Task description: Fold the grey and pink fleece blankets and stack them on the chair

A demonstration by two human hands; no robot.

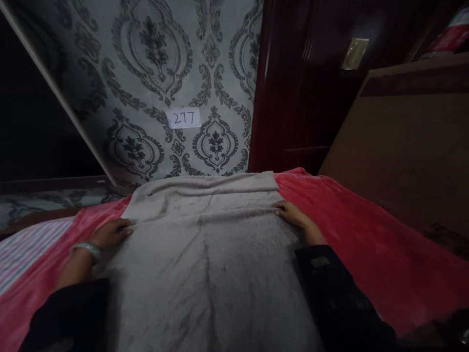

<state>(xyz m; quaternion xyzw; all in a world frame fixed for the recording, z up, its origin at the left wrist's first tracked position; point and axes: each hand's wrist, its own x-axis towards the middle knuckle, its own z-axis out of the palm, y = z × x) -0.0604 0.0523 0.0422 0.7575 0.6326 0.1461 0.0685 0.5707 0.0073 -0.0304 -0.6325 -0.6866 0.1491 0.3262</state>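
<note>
grey towel runs off the bottom edge; red blanket underneath mostly hidden

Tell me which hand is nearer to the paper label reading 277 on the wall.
Right, by a small margin. The right hand rests on the grey towel's right edge, below and right of the label; the left hand lies on the towel's left edge, lower and farther out.

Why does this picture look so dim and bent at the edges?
Head view: the light is weak, so the grey towel looks grainy; the wide lens curves the wall edges; the left hand and right hand look slightly soft; the door plate glints.
</note>
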